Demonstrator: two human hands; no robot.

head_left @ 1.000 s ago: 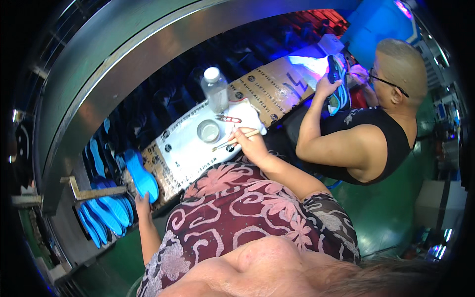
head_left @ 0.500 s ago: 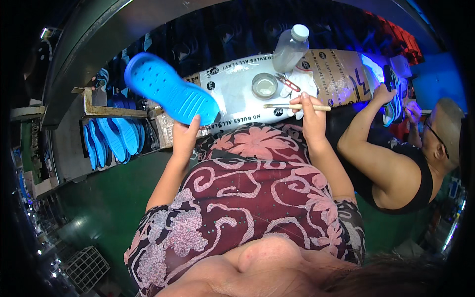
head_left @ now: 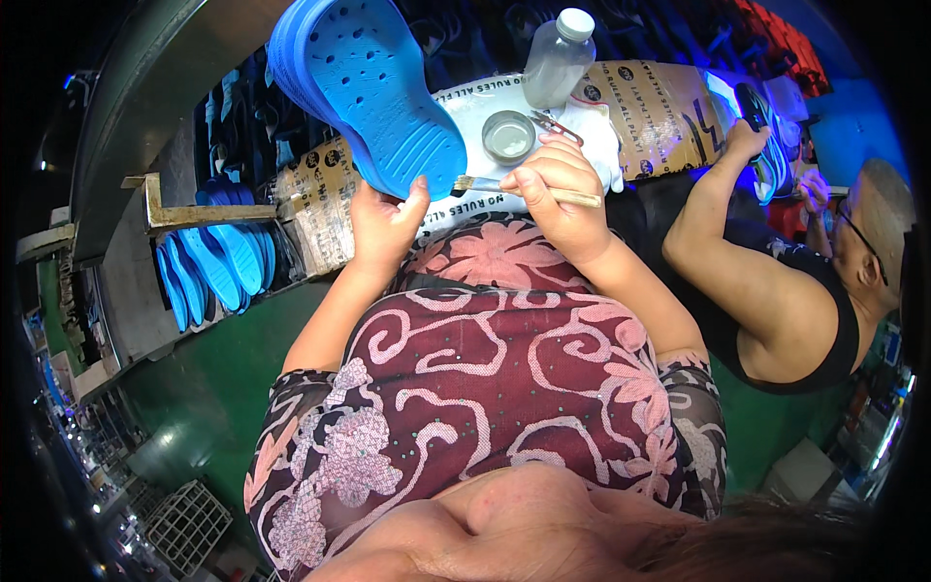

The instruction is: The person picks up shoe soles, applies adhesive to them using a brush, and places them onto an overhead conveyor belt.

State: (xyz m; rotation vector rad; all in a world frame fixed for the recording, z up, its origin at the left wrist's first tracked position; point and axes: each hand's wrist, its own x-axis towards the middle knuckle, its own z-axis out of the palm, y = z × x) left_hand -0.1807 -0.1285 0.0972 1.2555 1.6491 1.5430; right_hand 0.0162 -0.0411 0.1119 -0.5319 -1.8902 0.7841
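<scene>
My left hand (head_left: 386,225) grips the near end of a blue shoe sole (head_left: 383,97), thumb on its upper face. The sole has small holes at the far end and ridges toward the near end, and it tilts up and away from me. In my right hand (head_left: 562,199) is a brush (head_left: 504,188) with a pale wooden handle. Its bristles are at the sole's near right edge; whether they touch I cannot tell. Beyond the brush stand a round glass dish (head_left: 508,137) and a clear bottle (head_left: 560,68) with a white cap. Red-handled snips (head_left: 556,127) lie beside the dish.
A padded work surface (head_left: 635,145) wrapped in printed tape lies before me, with a white cloth (head_left: 603,160) on it. Several blue soles (head_left: 215,260) fill a shelf at left, behind a wooden bar (head_left: 208,215). At right, a co-worker (head_left: 776,281) handles a shoe (head_left: 771,160).
The sole has come closer and further right, its far end raised. My right hand has moved left, bringing the brush from above the work surface to the sole's edge.
</scene>
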